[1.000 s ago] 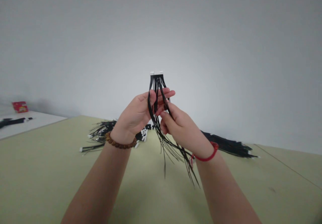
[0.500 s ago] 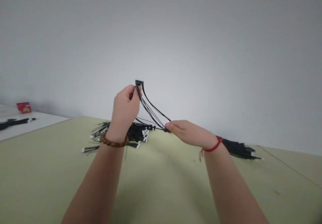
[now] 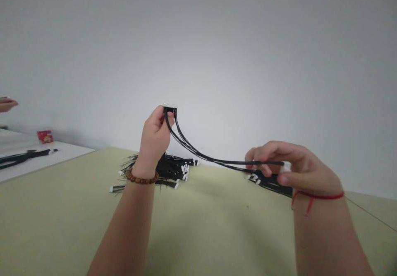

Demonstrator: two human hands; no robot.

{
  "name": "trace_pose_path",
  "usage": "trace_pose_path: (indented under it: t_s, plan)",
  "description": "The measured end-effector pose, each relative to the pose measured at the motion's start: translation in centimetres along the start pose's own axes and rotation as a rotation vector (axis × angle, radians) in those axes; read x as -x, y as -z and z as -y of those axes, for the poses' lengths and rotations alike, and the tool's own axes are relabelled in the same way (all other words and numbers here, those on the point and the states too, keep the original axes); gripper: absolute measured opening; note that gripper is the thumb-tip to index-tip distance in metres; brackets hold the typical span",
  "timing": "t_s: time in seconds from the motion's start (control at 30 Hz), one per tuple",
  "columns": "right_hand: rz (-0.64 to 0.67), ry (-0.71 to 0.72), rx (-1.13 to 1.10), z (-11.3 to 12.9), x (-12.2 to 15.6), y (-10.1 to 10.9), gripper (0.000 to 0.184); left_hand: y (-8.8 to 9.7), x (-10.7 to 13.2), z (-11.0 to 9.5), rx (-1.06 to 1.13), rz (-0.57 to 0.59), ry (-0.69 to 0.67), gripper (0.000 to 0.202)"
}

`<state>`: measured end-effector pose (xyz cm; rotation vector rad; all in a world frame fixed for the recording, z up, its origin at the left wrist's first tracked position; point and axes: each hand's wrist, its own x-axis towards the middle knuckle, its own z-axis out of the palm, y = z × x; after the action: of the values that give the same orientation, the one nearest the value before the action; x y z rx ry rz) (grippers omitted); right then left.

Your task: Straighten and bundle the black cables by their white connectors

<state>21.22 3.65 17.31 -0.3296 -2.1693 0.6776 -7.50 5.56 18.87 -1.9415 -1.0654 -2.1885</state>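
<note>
A black wire harness [image 3: 200, 155] stretches in a sagging curve between my two hands above the table. My left hand [image 3: 156, 133], with a beaded bracelet at the wrist, pinches its raised end just under a wide connector [image 3: 170, 107] with a pale top edge. On the right, my right hand [image 3: 297, 168], wearing a red string, closes its fingers on the other end, where a small white connector [image 3: 285, 167] shows at the fingertips. Behind my left wrist lies a pile of black harnesses [image 3: 173, 169] with white connectors. Another bundle of harnesses [image 3: 273, 184] lies partly hidden behind my right hand.
The pale yellow-green table [image 3: 211, 226] meets a grey wall [image 3: 198, 52]. A white table [image 3: 72, 151] adjoins at left, bearing more black harnesses [image 3: 27, 156] and a red packet [image 3: 45, 137]. Another person's hand [image 3: 8, 104] enters at the far left edge.
My right hand has moved right along the harness to its white-connector end, spreading the wires into a longer curve. My left hand stays at its end. Another person's hand has appeared at far left.
</note>
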Motion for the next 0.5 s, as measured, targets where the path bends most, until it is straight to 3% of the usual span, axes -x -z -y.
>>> trace_pose_path:
  t_s: [0.13,0.3,0.37,0.5]
  plan:
    - [-0.284,0.082,-0.156,0.0,-0.2,0.0,0.026,0.4,0.1,-0.5,0.077,0.024,-0.01,0.019]
    - [-0.613,-0.071,0.158,0.7,-1.7,-0.9,0.025,0.5,0.4,-1.1,0.009,0.128,0.012,0.022]
    - [-0.652,-0.165,0.342,1.0,-2.0,-1.3,0.02,0.5,0.6,-1.3,-0.084,0.226,0.036,0.022]
    - [-0.496,-0.242,0.466,1.3,-2.4,-2.6,0.01,-0.1,1.1,-1.7,-0.207,0.433,0.054,0.026]
